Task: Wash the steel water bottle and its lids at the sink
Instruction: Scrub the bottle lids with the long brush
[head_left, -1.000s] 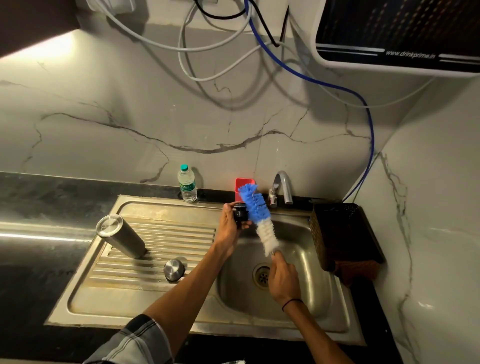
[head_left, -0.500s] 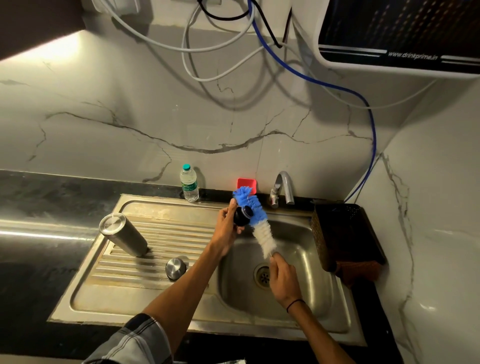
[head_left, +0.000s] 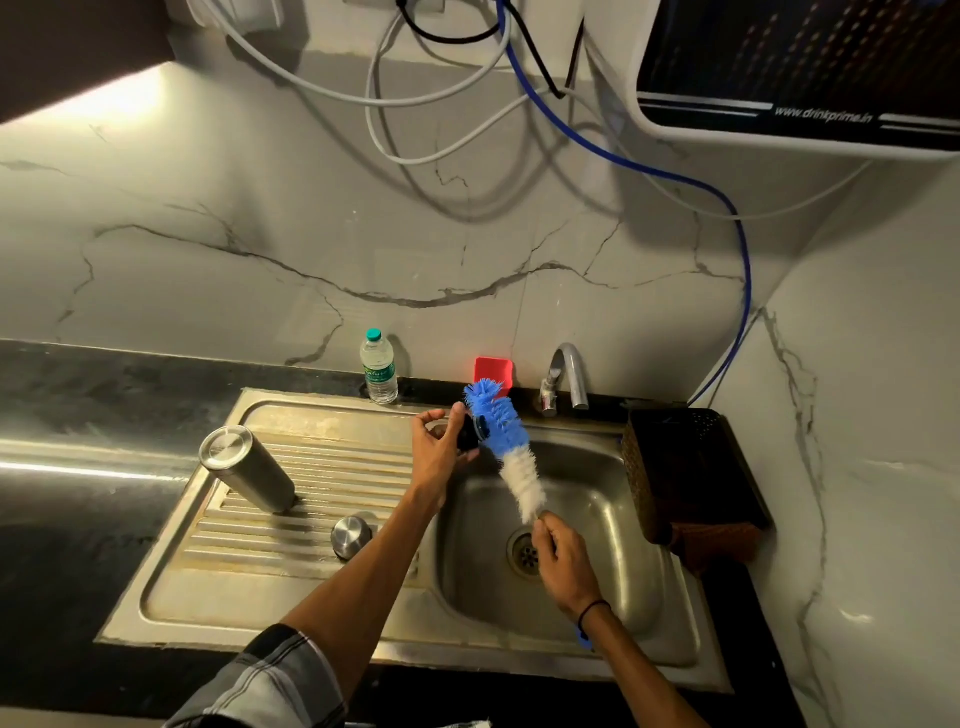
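**Brush on the black lid, over the basin**

Here, your right hand (head_left: 563, 558) at lower centre grips the bottle brush (head_left: 506, 449) by its handle. Your left hand (head_left: 441, 449) pinches what looks like a small black lid (head_left: 471, 435) against the blue bristles. Left, on the drainboard (head_left: 291, 525): steel lid (head_left: 352, 535), then the upended steel bottle (head_left: 247, 467).

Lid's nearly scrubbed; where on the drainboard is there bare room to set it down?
Bare ribbed drainboard lies between the steel bottle and the left hand, and the flat front strip nearer the person, before the steel lid. It is crowded where bottle and steel lid stand close, and over the basin under the brush.
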